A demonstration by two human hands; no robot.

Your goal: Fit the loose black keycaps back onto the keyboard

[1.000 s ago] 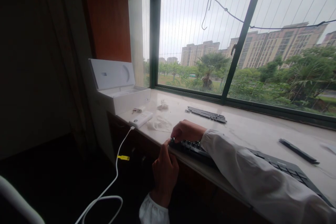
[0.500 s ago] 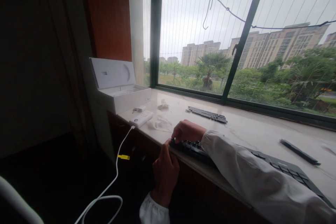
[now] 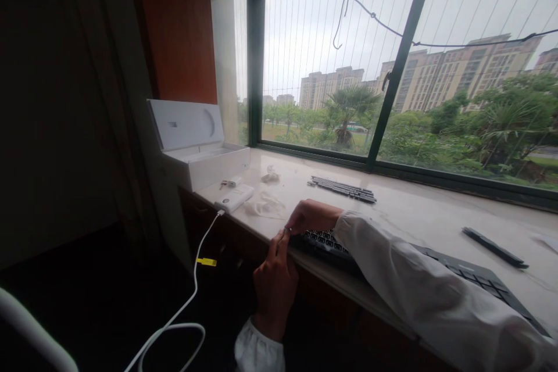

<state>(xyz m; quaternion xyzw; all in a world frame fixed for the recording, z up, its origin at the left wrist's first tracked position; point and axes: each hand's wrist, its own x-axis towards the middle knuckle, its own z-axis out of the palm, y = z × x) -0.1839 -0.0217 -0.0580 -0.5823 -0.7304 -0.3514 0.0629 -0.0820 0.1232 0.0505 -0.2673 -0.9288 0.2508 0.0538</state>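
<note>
A black keyboard (image 3: 325, 239) lies along the front edge of the windowsill, its left part showing bare key sockets. At its left end my right hand (image 3: 316, 215) is closed in a pinch, fingertips pointing down and left. My left hand (image 3: 274, 282) reaches up from below the edge, fingers drawn together, their tips meeting those of the right. Something small and partly pale shows between the fingertips; it is too small to name. The right sleeve covers the middle of the keyboard, and flat dark keys (image 3: 479, 279) show at its right end.
Rows of loose dark keycaps (image 3: 342, 189) lie near the window. A long black bar-shaped piece (image 3: 494, 248) rests at the right. On the left are an open white box (image 3: 218, 165), a white power bank (image 3: 234, 198) with a cable (image 3: 195, 279), and crumpled clear plastic (image 3: 265, 206).
The fingertips have moved slightly off the keyboard's left corner, with a small thing now showing between them. My left index finger, earlier pressed to the corner, is now drawn together with another finger.
</note>
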